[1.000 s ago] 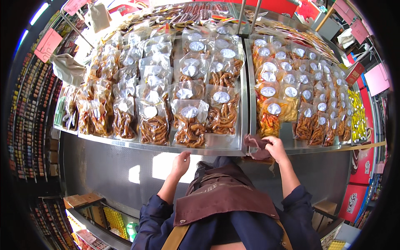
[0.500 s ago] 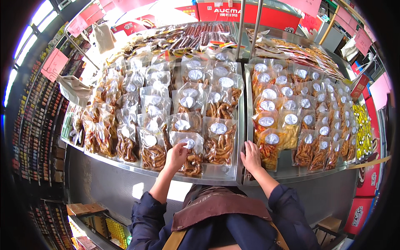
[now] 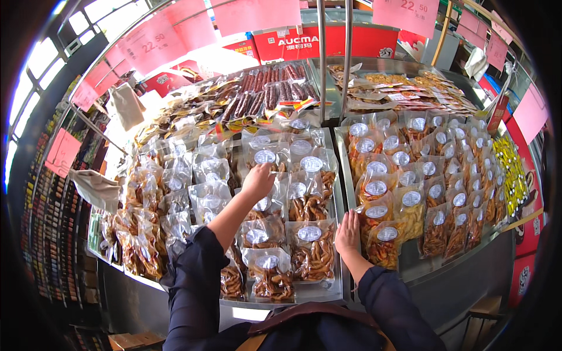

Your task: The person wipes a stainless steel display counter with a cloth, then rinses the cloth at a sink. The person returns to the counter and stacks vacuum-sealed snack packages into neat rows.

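My left hand [image 3: 259,181] reaches over the left metal tray [image 3: 319,289]. Its fingers are bent together at the lower edge of a clear pack of brown food [image 3: 264,157] with a round white label, partly covering the pack in front. Whether they pinch a pack's edge is hidden. My right hand [image 3: 348,234] lies with its fingers stretched out along the metal rim between the two trays, holding nothing. Close beside it in the right tray is a pack of orange-brown food [image 3: 386,245]. Nearest me in the left tray stands a pack of brown strips [image 3: 270,279].
Dark red sausages [image 3: 284,96] and flat packs [image 3: 205,105] lie behind the upright packs. Two metal poles [image 3: 322,64] rise at the middle. Pink signs [image 3: 146,50] hang from the rails above. Yellow packs [image 3: 508,169] stand at far right, and full shelves [image 3: 50,199] at far left.
My left hand has moved away from the front pack, farther over the left tray. My right hand still rests on the rim between the trays. The view has tilted up.
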### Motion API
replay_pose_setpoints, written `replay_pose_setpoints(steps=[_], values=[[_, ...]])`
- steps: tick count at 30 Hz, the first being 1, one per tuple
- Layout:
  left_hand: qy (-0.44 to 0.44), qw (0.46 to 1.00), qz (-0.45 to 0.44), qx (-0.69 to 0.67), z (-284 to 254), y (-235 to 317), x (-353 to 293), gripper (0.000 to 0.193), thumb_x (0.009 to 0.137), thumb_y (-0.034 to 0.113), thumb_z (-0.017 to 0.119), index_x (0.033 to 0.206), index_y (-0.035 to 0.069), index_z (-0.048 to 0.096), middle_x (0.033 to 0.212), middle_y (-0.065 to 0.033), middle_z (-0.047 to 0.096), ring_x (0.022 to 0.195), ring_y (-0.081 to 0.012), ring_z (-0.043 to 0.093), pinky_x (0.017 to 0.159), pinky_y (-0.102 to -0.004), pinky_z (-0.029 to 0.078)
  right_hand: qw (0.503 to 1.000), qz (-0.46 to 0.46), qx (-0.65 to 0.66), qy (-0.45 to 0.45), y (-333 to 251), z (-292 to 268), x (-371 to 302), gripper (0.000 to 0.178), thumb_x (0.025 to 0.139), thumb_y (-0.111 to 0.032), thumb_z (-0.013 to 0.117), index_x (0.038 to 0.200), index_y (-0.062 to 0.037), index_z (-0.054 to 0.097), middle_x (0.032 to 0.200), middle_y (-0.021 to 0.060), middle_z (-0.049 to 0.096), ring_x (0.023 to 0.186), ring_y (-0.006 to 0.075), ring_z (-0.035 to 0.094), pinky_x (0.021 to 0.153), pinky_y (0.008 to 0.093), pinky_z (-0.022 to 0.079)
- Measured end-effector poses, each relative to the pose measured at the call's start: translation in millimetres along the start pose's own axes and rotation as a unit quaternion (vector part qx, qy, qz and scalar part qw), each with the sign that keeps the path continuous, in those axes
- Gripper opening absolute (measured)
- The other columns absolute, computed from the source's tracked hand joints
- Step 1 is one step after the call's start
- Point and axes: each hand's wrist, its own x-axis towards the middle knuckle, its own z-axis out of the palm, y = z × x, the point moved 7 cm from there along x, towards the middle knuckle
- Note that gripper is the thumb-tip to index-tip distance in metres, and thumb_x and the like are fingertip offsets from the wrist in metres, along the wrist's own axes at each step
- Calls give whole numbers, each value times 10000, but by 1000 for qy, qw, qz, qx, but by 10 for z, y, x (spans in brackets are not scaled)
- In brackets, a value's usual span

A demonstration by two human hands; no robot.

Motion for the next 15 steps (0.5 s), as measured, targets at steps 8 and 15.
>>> replay_pose_setpoints(steps=[8, 15], values=[[3, 999, 46, 13, 496, 210, 1413, 442, 849, 208, 594, 1199, -42, 494, 1158, -252, 547, 1076, -415, 519, 927, -456, 427, 999, 24, 25, -12, -20, -92, 64, 482, 865, -152, 509, 1276, 88, 430, 1431, 217, 328, 1330, 363, 300, 1118, 438, 247], [7, 992, 78, 104, 833, 269, 2452, 347, 827, 136, 586, 1130, -13, 502, 1183, -214, 529, 1149, -371, 478, 984, -436, 385, 998, 36, 32, -41, -7, -88, 96, 514, 854, -176, 522, 1288, 76, 414, 1438, 211, 317, 1324, 364, 306, 1110, 447, 255]])
